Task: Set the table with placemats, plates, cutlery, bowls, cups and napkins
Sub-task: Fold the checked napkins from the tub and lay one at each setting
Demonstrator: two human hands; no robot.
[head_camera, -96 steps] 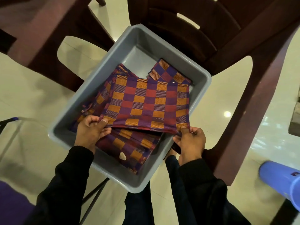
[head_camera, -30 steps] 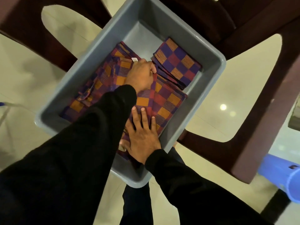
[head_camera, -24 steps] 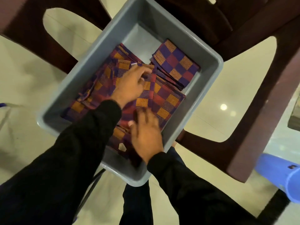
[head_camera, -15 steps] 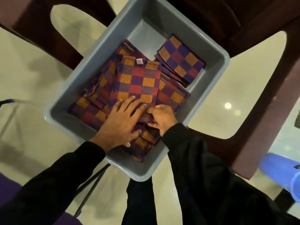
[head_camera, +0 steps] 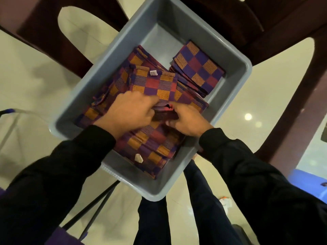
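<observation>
Compared with the view half a second earlier, the left hand [head_camera: 131, 112] no longer lies flat with spread fingers on the cloth: its fingers are now curled over the near edge of the top folded placemat [head_camera: 155, 84], gathering a bunched fold at the centre of the stack. The right hand [head_camera: 188, 120] remains at that same fold, its fingers curled and pinching the cloth from the right side, so that the two hands meet almost knuckle to knuckle. Both hands work inside the grey tub [head_camera: 235, 68], which is seen from above and lies diagonally, its long axis running from lower left to upper right. The checked purple, red and orange placemats fill the near and middle part of the tub; the top one, bearing a small white label [head_camera: 153, 73], lies with its edges roughly square to the view and therefore skewed against the tub walls. A second, smaller folded stack [head_camera: 198, 65] lies toward the far right wall, its edges parallel to the tub. Bare tub floor shows only at the far corner, and a narrow strip runs along the right wall; on the left the cloth presses against the wall. Another white label [head_camera: 138, 158] shows on a lower placemat near the front rim. Dark brown chairs [head_camera: 290, 96] flank the tub, above a pale tiled floor [head_camera: 35, 89].
</observation>
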